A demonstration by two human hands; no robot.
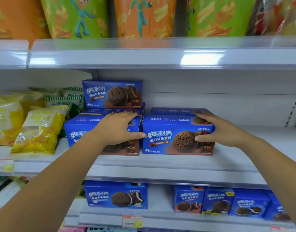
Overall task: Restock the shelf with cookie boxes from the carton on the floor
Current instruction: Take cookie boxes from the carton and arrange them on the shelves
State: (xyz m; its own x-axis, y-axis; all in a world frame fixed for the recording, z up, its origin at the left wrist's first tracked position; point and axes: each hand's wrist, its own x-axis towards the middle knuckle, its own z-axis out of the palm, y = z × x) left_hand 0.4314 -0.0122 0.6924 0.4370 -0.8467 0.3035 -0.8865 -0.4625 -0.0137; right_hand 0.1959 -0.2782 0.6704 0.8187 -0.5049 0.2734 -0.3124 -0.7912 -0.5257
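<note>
Blue cookie boxes stand on the middle shelf (pixel 160 163). My right hand (pixel 217 129) lies over the upper right corner of the front right box (pixel 162 143), fingers flat on its top and thumb on its front face. My left hand (pixel 117 128) rests on the front left box (pixel 77 129), fingers straight across its top, with the thumb tip touching the left edge of the right box. A further box (pixel 110 94) stands on top of another at the back left, and one more (pixel 174 111) sits behind the right box. The carton is out of view.
Yellow and green snack bags (pixel 38 131) crowd the shelf left of the boxes. Bare shelf surface (pixel 261 139) stretches to the right. Large chip bags (pixel 144 15) fill the shelf above. More blue cookie boxes (pixel 115 195) stand on the shelf below.
</note>
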